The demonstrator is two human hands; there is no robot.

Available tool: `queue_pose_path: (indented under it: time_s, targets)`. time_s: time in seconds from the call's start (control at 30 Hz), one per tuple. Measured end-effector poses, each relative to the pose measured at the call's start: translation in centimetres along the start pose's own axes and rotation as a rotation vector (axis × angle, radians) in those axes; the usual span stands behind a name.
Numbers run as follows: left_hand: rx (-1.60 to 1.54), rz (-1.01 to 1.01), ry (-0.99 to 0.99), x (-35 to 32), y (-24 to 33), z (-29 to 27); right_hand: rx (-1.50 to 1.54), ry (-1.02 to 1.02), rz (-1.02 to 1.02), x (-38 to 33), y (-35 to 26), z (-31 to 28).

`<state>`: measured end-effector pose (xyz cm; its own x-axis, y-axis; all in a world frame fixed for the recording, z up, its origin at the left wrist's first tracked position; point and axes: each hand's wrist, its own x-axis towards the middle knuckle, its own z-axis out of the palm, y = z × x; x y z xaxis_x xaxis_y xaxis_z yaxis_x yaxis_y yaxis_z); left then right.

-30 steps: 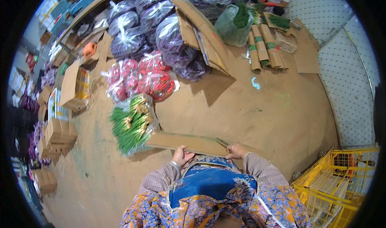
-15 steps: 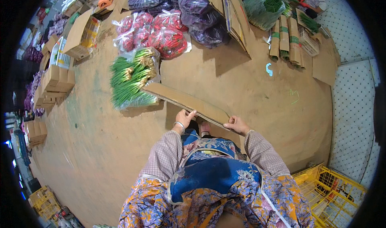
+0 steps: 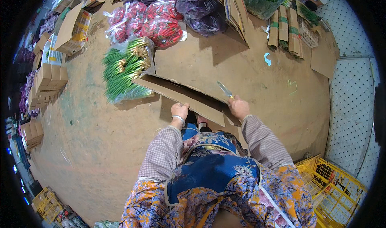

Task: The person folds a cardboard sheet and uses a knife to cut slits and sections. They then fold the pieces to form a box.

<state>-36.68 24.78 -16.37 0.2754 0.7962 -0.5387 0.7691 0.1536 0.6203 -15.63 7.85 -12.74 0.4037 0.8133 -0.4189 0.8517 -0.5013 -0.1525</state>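
**A knife (image 3: 225,90) beside a carton (image 3: 201,107)**

The left hand (image 3: 180,110) grips the carton's near edge. The right hand (image 3: 240,107) is closed around the knife's handle at the right end, blade angled forward-left. The carton slants between the hands, a dark gap separating its panels, left end by the spring onions (image 3: 125,69).

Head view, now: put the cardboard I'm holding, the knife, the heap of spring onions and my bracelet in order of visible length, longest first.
1. Cardboard
2. Spring onions, the whole heap; they lie on the floor, so distance may shrink them
3. Knife, partly hidden by the right hand
4. Bracelet
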Motion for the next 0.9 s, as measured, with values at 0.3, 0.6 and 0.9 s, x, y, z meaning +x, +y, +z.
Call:
queue_pose_path:
  time_s: [0.3,0.6,0.9]
  targets:
    - [-0.308,-0.072,0.078,0.8,1.3,0.1,-0.04,0.296,-0.094,1.4,3.3,-10.7]
    - [0.074,0.142,-0.292,-4.3,14.3,-10.7,0.108,0.473,0.177,-1.3,11.5,-23.0]
    - [0.335,0.666,0.029,-14.0,15.8,-18.2,0.449,0.655,0.256,-5.0,12.8,-24.5]
